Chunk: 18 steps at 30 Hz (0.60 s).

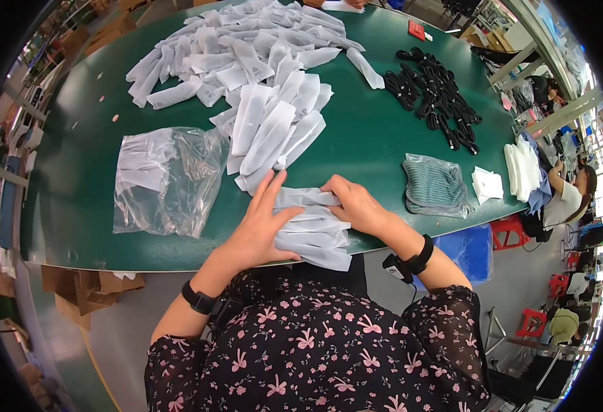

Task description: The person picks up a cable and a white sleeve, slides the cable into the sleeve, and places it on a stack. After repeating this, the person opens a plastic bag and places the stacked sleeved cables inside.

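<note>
A row of slim frosted white packets (313, 239) lies in front of me near the table's edge, overlapping one another. At their left ends is my left hand (260, 225), fingers stretched apart, its thumb resting on the packets. Curled at the right ends, my right hand (358, 206) pinches the upper packet between thumb and fingers. Just beyond my hands, a loose heap of similar packets (274, 130) spreads toward the far side. Dark contents show faintly through some packets. My right palm and the undersides of the packets are hidden.
To the left lies a large clear plastic bag (171, 182) with white packets inside. Bundled black cables (442, 99) are at the far right. Nearer right are a bagged grey-green ribbed textile (436, 184), white paper (486, 185) and white cloth (522, 169). A blue bin (462, 250) stands below the edge.
</note>
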### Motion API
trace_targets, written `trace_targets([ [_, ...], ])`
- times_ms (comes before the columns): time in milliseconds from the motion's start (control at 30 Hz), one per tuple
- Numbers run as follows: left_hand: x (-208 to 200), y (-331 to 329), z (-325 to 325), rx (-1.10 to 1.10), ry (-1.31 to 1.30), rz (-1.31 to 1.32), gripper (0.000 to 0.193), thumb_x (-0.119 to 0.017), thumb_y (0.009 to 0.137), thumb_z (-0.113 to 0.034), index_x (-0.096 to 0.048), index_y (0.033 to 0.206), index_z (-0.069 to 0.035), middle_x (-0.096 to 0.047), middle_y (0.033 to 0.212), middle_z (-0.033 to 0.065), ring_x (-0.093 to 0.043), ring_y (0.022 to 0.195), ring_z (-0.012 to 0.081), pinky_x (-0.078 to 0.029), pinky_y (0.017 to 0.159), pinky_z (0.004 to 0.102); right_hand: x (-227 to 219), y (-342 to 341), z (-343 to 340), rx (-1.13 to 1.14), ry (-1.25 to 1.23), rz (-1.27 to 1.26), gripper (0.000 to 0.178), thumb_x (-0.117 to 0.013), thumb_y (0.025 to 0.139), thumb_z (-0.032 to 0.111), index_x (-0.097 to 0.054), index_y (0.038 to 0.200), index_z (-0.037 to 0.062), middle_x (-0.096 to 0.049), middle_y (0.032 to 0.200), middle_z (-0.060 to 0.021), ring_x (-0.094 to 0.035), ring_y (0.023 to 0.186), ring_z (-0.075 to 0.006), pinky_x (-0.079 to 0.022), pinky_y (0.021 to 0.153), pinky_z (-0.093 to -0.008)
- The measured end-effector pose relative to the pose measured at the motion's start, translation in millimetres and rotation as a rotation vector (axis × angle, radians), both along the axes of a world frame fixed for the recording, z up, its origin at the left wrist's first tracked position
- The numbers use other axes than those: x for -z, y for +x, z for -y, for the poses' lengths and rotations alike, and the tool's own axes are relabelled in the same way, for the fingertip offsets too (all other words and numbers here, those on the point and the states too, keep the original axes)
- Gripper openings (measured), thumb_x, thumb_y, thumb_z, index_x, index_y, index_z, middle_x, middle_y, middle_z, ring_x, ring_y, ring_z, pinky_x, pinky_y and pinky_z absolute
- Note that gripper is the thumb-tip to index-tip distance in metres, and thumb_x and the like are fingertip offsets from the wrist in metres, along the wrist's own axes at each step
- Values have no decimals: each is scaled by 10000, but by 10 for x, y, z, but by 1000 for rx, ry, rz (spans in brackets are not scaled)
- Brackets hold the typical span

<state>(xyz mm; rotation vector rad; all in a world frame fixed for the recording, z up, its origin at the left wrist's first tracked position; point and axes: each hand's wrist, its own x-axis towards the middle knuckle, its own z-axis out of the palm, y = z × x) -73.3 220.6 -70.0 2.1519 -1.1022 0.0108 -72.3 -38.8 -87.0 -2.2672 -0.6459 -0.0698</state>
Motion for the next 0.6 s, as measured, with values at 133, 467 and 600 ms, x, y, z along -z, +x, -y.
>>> trace_targets([
  [133,73,13,-38,47,33,-104,779,-914,520,-273,-584,1203,-97,-323,1448,212,-308,1341,437,-325,1097,508,-71,-41,47,-12,-47,-9,236,-637,746,-44,-573,966,14,-605,929,-144,-617,782,-335,-493,658,-368],
  [467,64,20,-19,52,-14,-38,779,-906,535,-292,-578,1214,-97,-416,1338,170,-405,1234,393,-377,1045,485,-6,-103,47,30,-16,-56,286,-581,726,-43,-627,1001,22,-607,908,-149,-615,784,-331,-494,672,-386],
  [600,46,8,-29,47,5,-83,777,-905,536,-293,-576,1213,-100,-424,1315,166,-410,1225,389,-381,1040,481,-23,-73,165,142,-91,12,269,-583,750,-32,-644,1007,21,-615,898,-146,-616,760,-323,-495,666,-382],
])
